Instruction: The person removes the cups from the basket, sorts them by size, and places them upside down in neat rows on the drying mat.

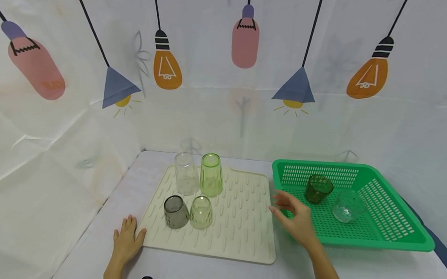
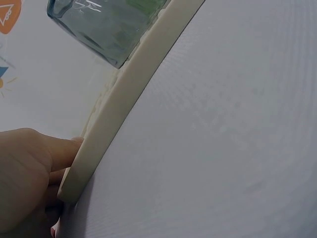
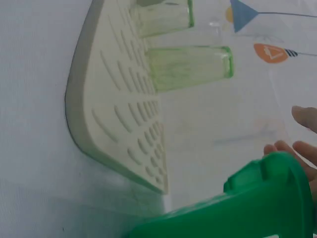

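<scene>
White table (image 1: 215,277), cream mat (image 1: 241,226) in its middle

On the mat's left part stand a tall clear glass (image 1: 186,175), a tall green glass (image 1: 211,177), a grey glass (image 1: 176,213) and a pale-green glass (image 1: 201,213). The left hand (image 1: 126,241) touches the mat near its front left corner, fingers straight, gripping nothing. The right hand (image 1: 295,218), half open and also without any object, is right of the mat, by a green basket (image 1: 371,243) containing a dark glass (image 1: 318,189) and a short clear glass (image 1: 349,206). Behind the mat hangs a sheet (image 1: 209,121) with printed lamps (image 1: 245,42).
</scene>
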